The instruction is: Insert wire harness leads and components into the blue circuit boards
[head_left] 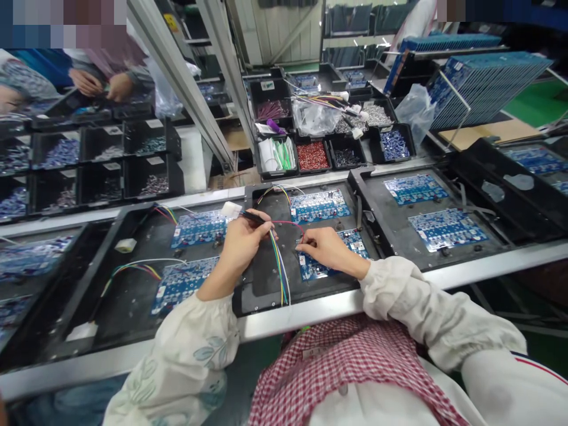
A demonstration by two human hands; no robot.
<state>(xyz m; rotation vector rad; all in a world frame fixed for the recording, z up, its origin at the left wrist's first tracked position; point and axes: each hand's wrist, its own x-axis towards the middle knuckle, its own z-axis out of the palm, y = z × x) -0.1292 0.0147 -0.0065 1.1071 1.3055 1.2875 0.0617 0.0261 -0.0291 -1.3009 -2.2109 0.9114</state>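
My left hand (242, 248) grips a slim black-handled tool (254, 217) above a black fixture tray (261, 284), with a white connector (231, 209) just beyond it. A bundle of coloured wires (280, 269) hangs below that hand across the tray. My right hand (331, 251) pinches a thin red wire (288, 223) at the edge of a blue circuit board (317, 263). The fingers hide part of that board. Another blue circuit board (318, 205) lies just beyond, with coloured wires at its left end.
More blue boards (447, 229) sit in black trays to my right and left. Beyond the metal rail (310, 177), black bins hold small parts, including red (313, 155) and blue (394, 145) ones. A co-worker's hands (102, 84) work at the far left.
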